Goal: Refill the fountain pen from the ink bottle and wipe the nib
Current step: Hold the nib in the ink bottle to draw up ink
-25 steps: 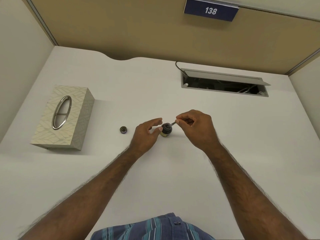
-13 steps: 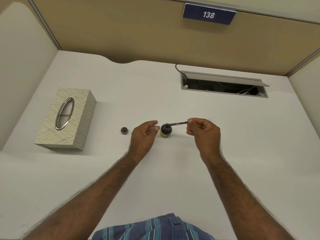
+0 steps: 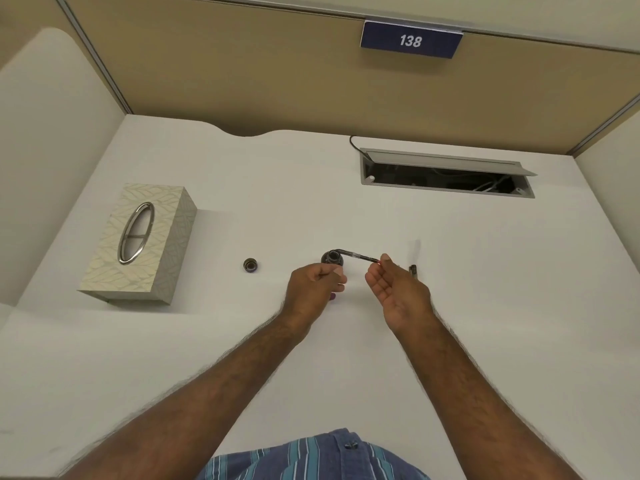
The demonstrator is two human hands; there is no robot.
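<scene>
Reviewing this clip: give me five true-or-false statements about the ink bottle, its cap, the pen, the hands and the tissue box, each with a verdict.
1. The ink bottle stands open on the desk. True.
2. The bottle cap lies to the right of the bottle. False: it lies to its left, toward the tissue box.
3. The right hand holds the pen with its front end at the bottle's mouth. True.
4. A tissue sticks out of the tissue box. False: none shows in its oval opening.
5. The left hand grips the bottle. False: it is closed just in front of it, apart.
</scene>
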